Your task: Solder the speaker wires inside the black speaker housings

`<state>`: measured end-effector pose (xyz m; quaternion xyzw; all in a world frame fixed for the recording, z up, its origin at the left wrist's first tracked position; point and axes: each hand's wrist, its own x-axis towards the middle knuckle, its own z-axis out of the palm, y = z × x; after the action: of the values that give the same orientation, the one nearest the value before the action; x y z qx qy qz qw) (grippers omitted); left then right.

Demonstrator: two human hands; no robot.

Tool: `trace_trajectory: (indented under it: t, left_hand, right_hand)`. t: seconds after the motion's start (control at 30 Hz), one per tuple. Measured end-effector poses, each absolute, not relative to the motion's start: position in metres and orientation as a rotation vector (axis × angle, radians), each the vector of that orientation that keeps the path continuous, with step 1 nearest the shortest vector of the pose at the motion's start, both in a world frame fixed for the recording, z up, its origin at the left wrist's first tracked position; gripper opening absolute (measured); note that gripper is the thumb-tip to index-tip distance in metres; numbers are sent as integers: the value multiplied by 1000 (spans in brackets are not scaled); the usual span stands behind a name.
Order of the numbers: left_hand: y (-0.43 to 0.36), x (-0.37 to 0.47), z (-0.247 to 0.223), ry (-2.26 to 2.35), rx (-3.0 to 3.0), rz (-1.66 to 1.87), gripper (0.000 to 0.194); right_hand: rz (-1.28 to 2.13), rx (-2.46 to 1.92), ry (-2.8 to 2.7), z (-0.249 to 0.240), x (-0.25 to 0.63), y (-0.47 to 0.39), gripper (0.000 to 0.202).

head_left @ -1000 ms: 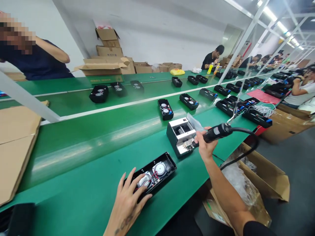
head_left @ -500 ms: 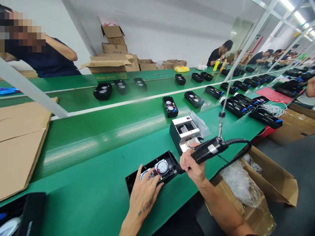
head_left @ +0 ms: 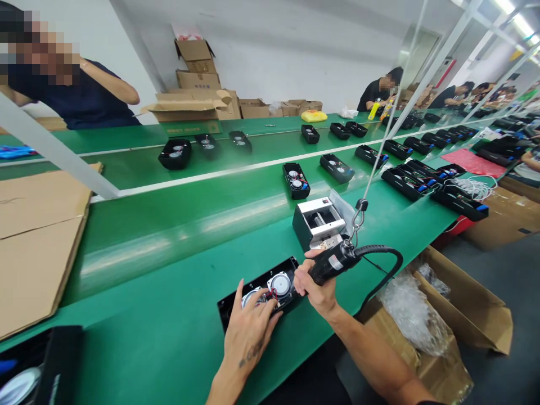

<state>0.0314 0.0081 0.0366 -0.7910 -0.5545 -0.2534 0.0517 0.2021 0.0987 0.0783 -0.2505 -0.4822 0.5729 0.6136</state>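
A black housing [head_left: 229, 308] with two round speakers [head_left: 279, 285] lies tilted on the green bench. Spread over its near side is my left hand [head_left: 248, 326], fingers apart, fingertips on the left speaker and the red wires. My right hand [head_left: 316, 288] is wrapped round a black electric screwdriver [head_left: 333, 263] that hangs from a cord. The tool's tip is hidden behind my fingers, at the housing's right end. Just beyond stands a black and white screw feeder [head_left: 319, 222] with a silver front.
More black housings [head_left: 296, 181] sit along the green conveyor [head_left: 181, 225]. Flat cardboard [head_left: 37, 247] lies at left, above another housing [head_left: 63, 360]. Open cartons with plastic wrap [head_left: 415, 309] stand low at right. People sit across the line, one at far left [head_left: 101, 95].
My right hand and the screwdriver have moved left, closer over the housing's right end. My left hand stays on the housing. The camera view has shifted slightly.
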Motion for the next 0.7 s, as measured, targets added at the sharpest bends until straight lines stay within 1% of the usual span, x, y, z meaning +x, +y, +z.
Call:
trace_trajectory:
  t: [0.2,0.3,0.43,0.53,0.7]
  left_hand:
    - [8,33,38,-1664,-2400,-756,12]
    - [8,36,38,-1666,-2389,-741,15]
    - [9,34,38,-1629,-2379,-703,21]
    - [10,31,35,-1574,-2410,-681,20]
    - [11,37,30,-1612,-2364,-776,18]
  right_hand:
    - [1261,-577,-1235,72,199,92,32]
    - [1173,-594,-1368,69,198,86,27]
    - [1092,-628,-1516,68,200,81,24]
    - [996,-663,-1633,69,203,80,18]
    - [925,-692,-1674,71,199,76,18]
